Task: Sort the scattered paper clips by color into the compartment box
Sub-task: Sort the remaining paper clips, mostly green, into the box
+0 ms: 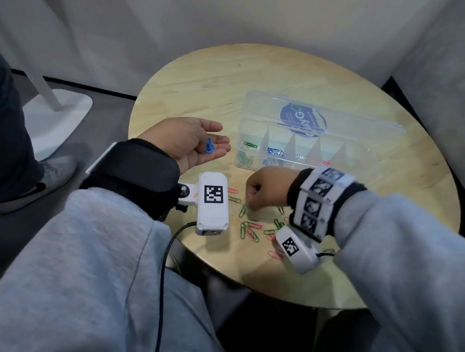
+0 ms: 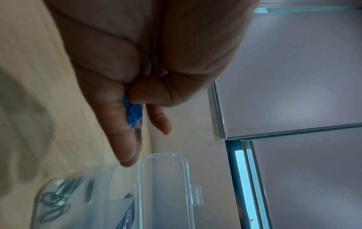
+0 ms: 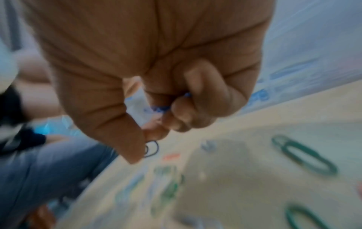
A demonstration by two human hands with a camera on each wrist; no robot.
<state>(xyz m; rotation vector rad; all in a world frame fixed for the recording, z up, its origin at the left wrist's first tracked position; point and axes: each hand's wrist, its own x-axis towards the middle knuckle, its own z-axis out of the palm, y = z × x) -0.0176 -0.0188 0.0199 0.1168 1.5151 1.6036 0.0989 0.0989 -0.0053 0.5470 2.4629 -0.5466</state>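
Note:
My left hand [image 1: 220, 138] lies palm up and relaxed left of the clear compartment box [image 1: 246, 121], carrying a small heap of blue clips [image 1: 208, 148] on its fingers; they also show in the left wrist view as blue clips [image 2: 134, 114] just above the box [image 2: 162, 186]. My right hand [image 1: 254, 199] hovers curled over the scattered clips [image 1: 251, 228], green and red. Although the right wrist view is blurred, my right hand [image 3: 166, 122] pinches a blue clip [image 3: 160, 108] there. The box holds green clips [image 1: 245, 159], blue clips [image 1: 274, 153], pale ones and red ones in separate compartments.
The box's lid [image 1: 330, 117] lies open behind it on the round wooden table [image 1: 207, 83]. Another person's shoe [image 1: 50, 172] and a white stand base [image 1: 61, 109] sit on the floor at left. Grey panels close in the back and right.

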